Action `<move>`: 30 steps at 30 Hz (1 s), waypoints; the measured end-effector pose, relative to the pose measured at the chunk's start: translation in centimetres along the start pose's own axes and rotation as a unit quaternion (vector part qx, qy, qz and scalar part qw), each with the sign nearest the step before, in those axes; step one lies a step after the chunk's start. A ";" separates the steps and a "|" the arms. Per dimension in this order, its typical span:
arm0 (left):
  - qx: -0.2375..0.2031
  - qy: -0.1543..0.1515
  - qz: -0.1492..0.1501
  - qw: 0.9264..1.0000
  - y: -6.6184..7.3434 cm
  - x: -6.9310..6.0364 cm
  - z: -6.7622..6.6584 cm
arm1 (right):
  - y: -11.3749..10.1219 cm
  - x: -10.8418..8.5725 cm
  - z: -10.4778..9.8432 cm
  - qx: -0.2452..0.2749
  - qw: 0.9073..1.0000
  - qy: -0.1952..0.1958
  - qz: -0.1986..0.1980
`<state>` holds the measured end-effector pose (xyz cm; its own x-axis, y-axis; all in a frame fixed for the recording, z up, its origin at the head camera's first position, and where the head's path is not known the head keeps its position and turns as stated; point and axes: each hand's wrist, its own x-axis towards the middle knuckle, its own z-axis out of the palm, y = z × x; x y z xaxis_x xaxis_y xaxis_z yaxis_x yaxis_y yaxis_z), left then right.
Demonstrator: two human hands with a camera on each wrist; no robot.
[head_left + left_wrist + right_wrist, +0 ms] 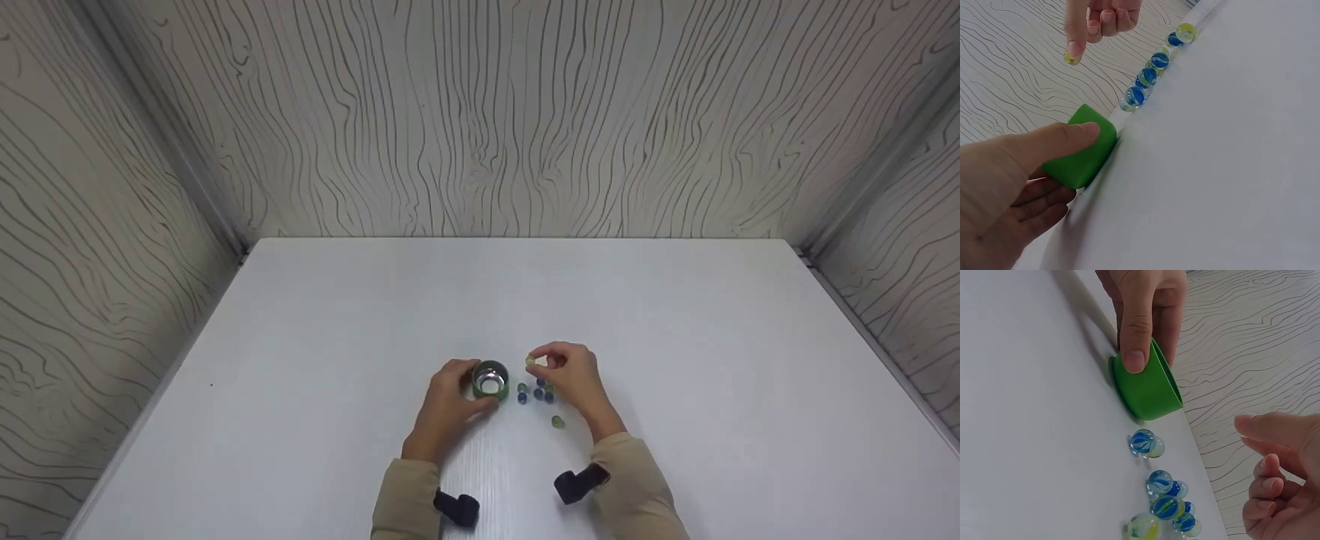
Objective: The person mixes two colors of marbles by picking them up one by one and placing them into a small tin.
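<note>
A small green cup [1154, 395] stands on the white table, a shiny silvery inside showing in the head view. My left hand [445, 409] grips its side, thumb [1075, 136] on one wall and fingers round the other. To the cup's right, my right hand [576, 376] pinches a yellowish glass marble [531, 361] between thumb and index finger, raised off the table. Below that hand lie several blue and green-yellow marbles [538, 394], grouped close together. One yellow-green marble [557, 421] lies apart, nearer to me. The held marble is mostly hidden by fingers in the right wrist view.
The white table [337, 315] reaches back to a wood-grain patterned wall [480, 120], with similar panels on both sides. Black wrist cameras [459, 510] project from both beige sleeves [637, 480].
</note>
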<state>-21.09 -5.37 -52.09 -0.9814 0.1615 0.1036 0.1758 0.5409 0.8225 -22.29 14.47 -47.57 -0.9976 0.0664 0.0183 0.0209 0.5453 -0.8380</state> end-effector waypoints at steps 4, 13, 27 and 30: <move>0.003 0.000 0.003 1.000 0.0 0.0 0.0 | -0.1 0.0 0.5 0.004 1.000 0.000 -0.017; -0.005 -0.006 0.016 1.000 -0.1 -0.1 0.0 | -0.2 0.0 1.2 -0.001 0.999 0.003 -0.042; -0.002 -0.006 0.010 1.000 -0.1 0.0 0.2 | -0.7 -0.1 2.3 0.001 0.999 -0.017 -0.035; 0.001 -0.006 0.013 1.000 -0.1 0.1 0.2 | -0.7 0.0 2.4 0.001 0.999 -0.017 -0.039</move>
<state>-21.16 -5.24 -52.33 -0.9757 0.1846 0.1179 0.2008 0.5383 0.8185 -22.44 12.10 -48.27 -0.9979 -0.0046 0.0640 -0.0562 0.5461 -0.8358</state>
